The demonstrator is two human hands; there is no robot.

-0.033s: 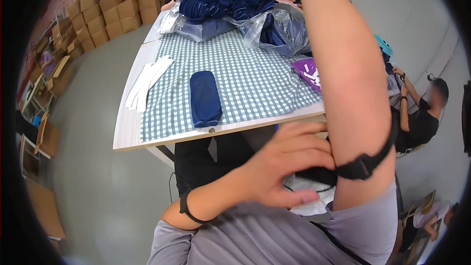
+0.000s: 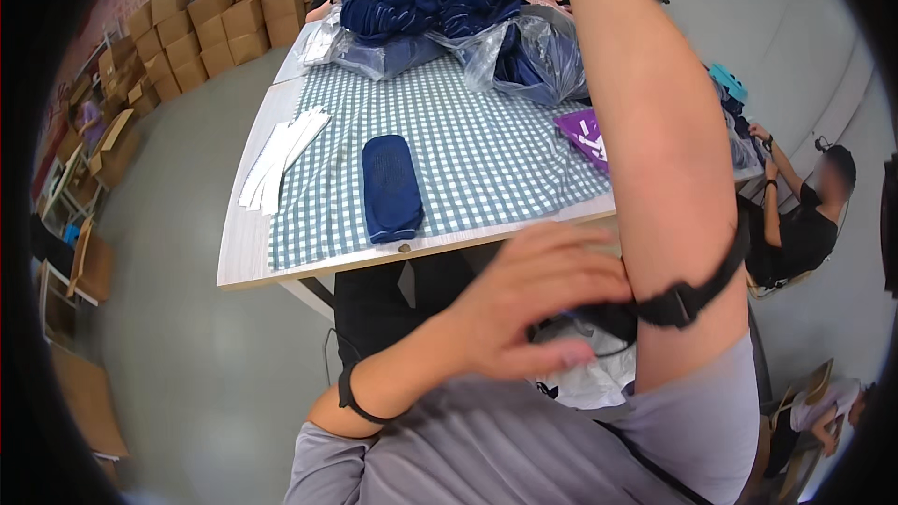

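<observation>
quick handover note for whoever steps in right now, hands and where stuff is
Left hand: open, fingers spread, touching the black strap buckled round the raised right upper arm.
Right hand: out of view above the picture; only the arm shows.
Folded navy garment: flat on the checked tablecloth, near the table's front edge, untouched.
White strips: on bare tabletop at its left.
Purple packet: at its right.
Bagged navy garments: far end, by other people.
Neither hand is on the garment.

Brown cardboard boxes [image 2: 224, 23] stacked far left — clear plastic bags [image 2: 538, 56] and a purple packet [image 2: 585, 136] on the checked table [image 2: 468, 159].
</observation>
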